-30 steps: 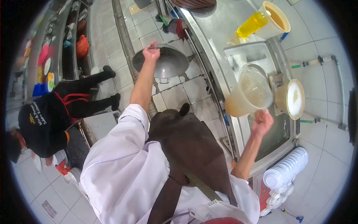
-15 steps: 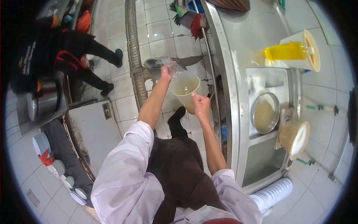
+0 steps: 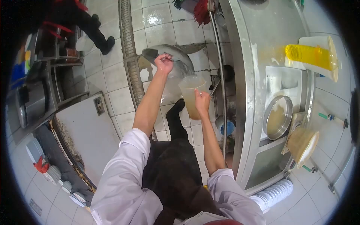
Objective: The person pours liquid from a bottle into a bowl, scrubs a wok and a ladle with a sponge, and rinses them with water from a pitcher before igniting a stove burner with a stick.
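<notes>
The left hand [image 3: 164,63] is closed on the near rim of a big metal pan [image 3: 172,51], which is tilted steeply over the tiled floor [image 3: 159,33] beside the drain strip [image 3: 129,48]; whether its lower edge touches the tiles I cannot tell. The right hand [image 3: 202,100] is wrapped around the handle of a plastic jug [image 3: 192,95], with cloudy liquid inside and its mouth close to the pan's right edge. Water shows between pan and jug, so the likeliest trouble is splashing past the pan, caused by a poor angle between the two. Wet fingers on a smooth rim could let the pan twist or drop, since one hand alone has it. The full jug could drag at the right wrist and slop over its lip. One shoe [image 3: 180,105] is just beside the wet patch, so a shift of weight could bring a slip. The mop pole [image 3: 219,56] stands between the jug and the front edge of the metal counter [image 3: 240,75], where a swinging elbow might knock it.
</notes>
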The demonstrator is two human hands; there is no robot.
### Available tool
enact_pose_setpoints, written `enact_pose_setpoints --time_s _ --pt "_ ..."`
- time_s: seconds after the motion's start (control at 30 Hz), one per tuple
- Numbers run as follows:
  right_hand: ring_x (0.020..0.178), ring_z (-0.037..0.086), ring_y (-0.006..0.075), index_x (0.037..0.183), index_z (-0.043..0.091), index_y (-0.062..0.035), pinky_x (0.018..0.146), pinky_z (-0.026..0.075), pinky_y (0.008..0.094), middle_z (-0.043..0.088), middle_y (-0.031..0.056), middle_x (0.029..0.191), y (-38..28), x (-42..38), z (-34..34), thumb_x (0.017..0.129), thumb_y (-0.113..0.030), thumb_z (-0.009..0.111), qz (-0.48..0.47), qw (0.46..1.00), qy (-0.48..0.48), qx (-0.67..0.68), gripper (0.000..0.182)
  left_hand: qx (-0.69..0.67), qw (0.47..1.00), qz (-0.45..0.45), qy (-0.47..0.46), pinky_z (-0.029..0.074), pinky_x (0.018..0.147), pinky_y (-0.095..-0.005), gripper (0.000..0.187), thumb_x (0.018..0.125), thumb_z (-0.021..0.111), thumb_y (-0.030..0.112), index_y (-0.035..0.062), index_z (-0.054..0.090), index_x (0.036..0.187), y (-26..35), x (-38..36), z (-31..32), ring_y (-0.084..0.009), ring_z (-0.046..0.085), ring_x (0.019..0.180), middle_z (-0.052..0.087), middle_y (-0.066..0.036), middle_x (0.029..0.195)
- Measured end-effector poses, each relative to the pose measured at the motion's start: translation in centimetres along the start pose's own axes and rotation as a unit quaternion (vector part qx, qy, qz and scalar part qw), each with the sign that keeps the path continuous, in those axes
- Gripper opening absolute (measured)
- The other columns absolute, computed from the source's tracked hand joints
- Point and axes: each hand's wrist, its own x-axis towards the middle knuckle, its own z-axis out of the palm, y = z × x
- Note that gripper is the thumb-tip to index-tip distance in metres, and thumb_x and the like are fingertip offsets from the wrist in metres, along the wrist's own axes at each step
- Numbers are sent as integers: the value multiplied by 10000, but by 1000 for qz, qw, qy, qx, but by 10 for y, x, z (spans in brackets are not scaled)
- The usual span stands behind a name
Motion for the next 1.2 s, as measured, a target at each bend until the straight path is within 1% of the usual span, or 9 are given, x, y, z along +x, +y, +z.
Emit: enact_pose_setpoints --time_s 0.1,0.13,0.17,0.33,0.67,0.77,0.83,1.07,1.2 --pt "644 531 454 636 561 86 602 395 482 529 299 659 4 6 1 823 -329 555 -18 1000 9 7 455 -14 999 13 39 385 622 -313 92 613 489 23 47 409 651 -2 14 -6 -218 428 636 451 -74 654" --pt "644 531 454 636 561 86 602 395 482 529 299 659 4 6 2 823 -329 555 -13 1000 10 7 455 20 998 10 57 393 774 -363 73 634 484 43 47 412 647 -5 11 -5 -229 478 696 469 -78 670" --pt "650 548 448 630 555 94 607 400 486 529 306 651 3 7 2 816 -330 566 -16 1000 14 0 463 24 998 6 58 393 774 -363 73 634 484 43 47 412 647 -7 8 -2 -229 478 696 469 -78 670" --pt "670 564 446 645 559 109 621 409 488 532 318 659 -9 14 0 820 -341 567 1 1000 22 -19 483 -25 996 8 90 143 1038 -504 47 663 465 80 50 430 655 -19 7 5 -248 558 835 495 -81 689" --pt "670 557 448 626 587 67 624 416 493 561 287 687 -76 35 -5 837 -276 551 -102 995 16 -9 404 -60 990 79 96 70 1069 -539 54 696 414 71 44 429 651 0 34 -2 -267 580 890 519 -111 700" --pt "695 585 421 652 613 54 656 450 477 590 263 708 -97 38 5 836 -262 549 -135 988 -3 -68 371 -99 993 63 10 51 1090 -495 65 689 421 54 4 462 694 25 50 0 -235 579 964 550 -113 766" --pt "705 598 407 666 625 46 672 466 468 606 248 718 -108 38 15 836 -258 547 -136 987 -2 -87 358 -28 994 88 56 96 1074 -529 114 724 385 81 -5 446 681 44 46 21 -297 576 975 536 -127 742" --pt "725 624 369 718 651 11 663 499 430 637 204 768 -103 39 49 789 -176 529 -158 966 42 -201 234 3 998 59 20 105 1086 -479 68 702 441 78 12 443 717 114 16 22 -246 561 964 530 -104 791" --pt "759 623 388 712 649 15 695 496 441 631 231 782 -64 45 74 825 -244 484 -155 946 59 -279 327 67 995 69 10 285 932 -447 40 697 478 83 86 445 674 139 4 -4 -207 529 735 485 -52 670"
